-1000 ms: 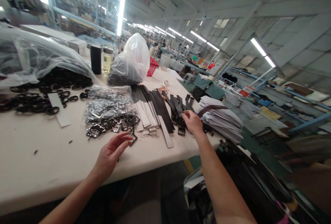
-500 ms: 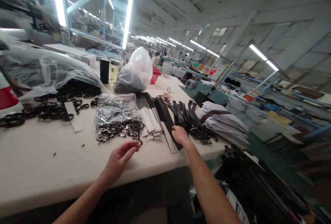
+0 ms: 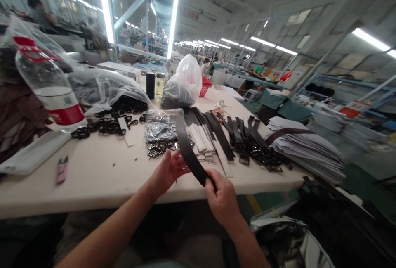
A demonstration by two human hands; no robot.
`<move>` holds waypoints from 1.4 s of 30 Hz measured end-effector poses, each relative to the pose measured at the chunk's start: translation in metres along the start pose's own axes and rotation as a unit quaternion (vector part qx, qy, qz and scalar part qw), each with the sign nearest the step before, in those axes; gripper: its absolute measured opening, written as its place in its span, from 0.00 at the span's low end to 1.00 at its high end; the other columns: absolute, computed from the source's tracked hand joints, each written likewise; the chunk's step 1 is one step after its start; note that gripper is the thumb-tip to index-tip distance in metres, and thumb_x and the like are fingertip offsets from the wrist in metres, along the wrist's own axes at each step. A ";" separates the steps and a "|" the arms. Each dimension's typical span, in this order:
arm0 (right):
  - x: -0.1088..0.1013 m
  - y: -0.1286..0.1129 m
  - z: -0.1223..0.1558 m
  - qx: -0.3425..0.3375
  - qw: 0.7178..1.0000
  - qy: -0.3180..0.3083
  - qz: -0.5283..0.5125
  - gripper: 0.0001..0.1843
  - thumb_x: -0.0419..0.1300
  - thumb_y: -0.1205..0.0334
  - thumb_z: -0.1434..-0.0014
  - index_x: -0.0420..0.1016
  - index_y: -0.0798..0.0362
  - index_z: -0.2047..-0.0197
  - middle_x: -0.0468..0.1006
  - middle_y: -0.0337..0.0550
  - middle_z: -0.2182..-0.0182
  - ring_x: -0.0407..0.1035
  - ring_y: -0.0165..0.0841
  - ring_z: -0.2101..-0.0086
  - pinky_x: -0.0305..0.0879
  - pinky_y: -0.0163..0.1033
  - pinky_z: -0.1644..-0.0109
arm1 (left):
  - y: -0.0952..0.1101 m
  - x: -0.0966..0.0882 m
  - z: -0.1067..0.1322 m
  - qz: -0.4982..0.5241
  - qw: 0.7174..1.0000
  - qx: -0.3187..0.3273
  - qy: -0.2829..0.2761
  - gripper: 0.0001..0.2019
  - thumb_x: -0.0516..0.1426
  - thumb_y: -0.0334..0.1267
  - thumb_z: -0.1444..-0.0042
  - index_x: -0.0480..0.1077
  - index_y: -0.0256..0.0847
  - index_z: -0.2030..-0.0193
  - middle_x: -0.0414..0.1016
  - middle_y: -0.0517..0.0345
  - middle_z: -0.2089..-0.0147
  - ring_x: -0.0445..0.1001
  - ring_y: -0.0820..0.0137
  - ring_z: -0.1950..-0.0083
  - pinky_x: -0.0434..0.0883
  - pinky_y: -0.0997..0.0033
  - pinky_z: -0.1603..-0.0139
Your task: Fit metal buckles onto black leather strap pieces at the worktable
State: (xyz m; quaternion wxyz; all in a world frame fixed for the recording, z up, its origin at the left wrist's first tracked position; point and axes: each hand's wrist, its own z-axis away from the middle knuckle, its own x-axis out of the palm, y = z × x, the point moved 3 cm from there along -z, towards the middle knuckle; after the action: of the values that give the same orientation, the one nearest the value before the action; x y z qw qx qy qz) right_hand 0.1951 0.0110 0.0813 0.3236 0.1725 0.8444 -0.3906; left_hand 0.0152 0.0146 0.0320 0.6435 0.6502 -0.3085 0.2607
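Observation:
My right hand (image 3: 221,195) is closed on the near end of a long black strap (image 3: 188,152), lifted off the white table (image 3: 102,177) at its front edge. My left hand (image 3: 169,169) touches the strap's left side with curled fingers and seems to hold a small buckle, though that is hard to make out. Just beyond lie a heap of dark metal buckles (image 3: 159,148), a row of black and white straps (image 3: 207,134), and finished straps with buckles (image 3: 253,146).
Black rings (image 3: 108,125) spill from a plastic bag (image 3: 105,86) at the left. A water bottle (image 3: 49,82), pink snips (image 3: 62,169), a white bag (image 3: 185,80), a black cup (image 3: 150,85) and a stack of grey sheets (image 3: 306,148) also sit around. Other workers are far behind.
My right hand has pulled a black strap from the row toward me and lifted it. My left hand left the buckle heap and came to the strap. The view has swung left.

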 end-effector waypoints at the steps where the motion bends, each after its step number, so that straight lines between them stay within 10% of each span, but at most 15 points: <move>1: 0.004 -0.002 0.008 0.008 1.000 -0.017 -0.014 0.13 0.49 0.67 0.40 0.74 0.53 0.59 0.78 0.42 0.69 0.74 0.35 0.68 0.65 0.36 0.63 | 0.012 0.002 0.003 0.010 0.999 0.028 0.016 0.37 0.58 0.69 0.52 0.73 0.39 0.46 0.80 0.43 0.49 0.78 0.55 0.49 0.73 0.59 0.49; 12: -0.012 0.038 0.024 0.062 0.976 -0.201 -0.054 0.14 0.50 0.66 0.42 0.78 0.52 0.61 0.80 0.38 0.70 0.74 0.35 0.68 0.66 0.37 0.63 | 0.088 -0.058 0.053 -0.188 0.931 0.136 0.282 0.14 0.71 0.38 0.61 0.76 0.33 0.68 0.77 0.59 0.76 0.69 0.78 0.80 0.64 0.80 0.80; 17: -0.007 0.037 0.020 0.066 0.986 -0.151 -0.033 0.12 0.56 0.59 0.38 0.77 0.51 0.54 0.81 0.43 0.59 0.75 0.38 0.58 0.69 0.41 0.53 | 0.048 -0.046 0.072 -0.133 0.947 0.042 0.291 0.13 0.70 0.38 0.61 0.72 0.34 0.74 0.76 0.58 0.79 0.74 0.73 0.79 0.70 0.79 0.77; 25: 0.055 -0.015 0.034 -0.047 0.994 -0.055 -0.080 0.20 0.64 0.55 0.40 0.72 0.53 0.46 0.79 0.50 0.52 0.74 0.41 0.53 0.69 0.46 0.47 | -0.030 -0.012 0.091 -0.061 0.965 -0.059 0.247 0.16 0.69 0.38 0.55 0.77 0.34 0.60 0.82 0.54 0.67 0.80 0.69 0.69 0.77 0.73 0.67; 42: 0.057 0.010 0.043 -0.045 0.988 -0.141 -0.044 0.06 0.63 0.63 0.42 0.78 0.53 0.60 0.82 0.43 0.65 0.75 0.34 0.64 0.67 0.36 0.57 | -0.043 -0.027 0.099 -0.041 0.966 -0.111 0.230 0.13 0.66 0.43 0.50 0.77 0.34 0.65 0.82 0.52 0.67 0.80 0.68 0.67 0.76 0.72 0.64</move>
State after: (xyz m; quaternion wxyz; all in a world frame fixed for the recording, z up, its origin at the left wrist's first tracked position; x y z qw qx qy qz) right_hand 0.1769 -0.0139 0.0164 0.4297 0.0638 0.8136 -0.3865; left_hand 0.0230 -0.0828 -0.0209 0.7757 0.5089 -0.1524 0.3407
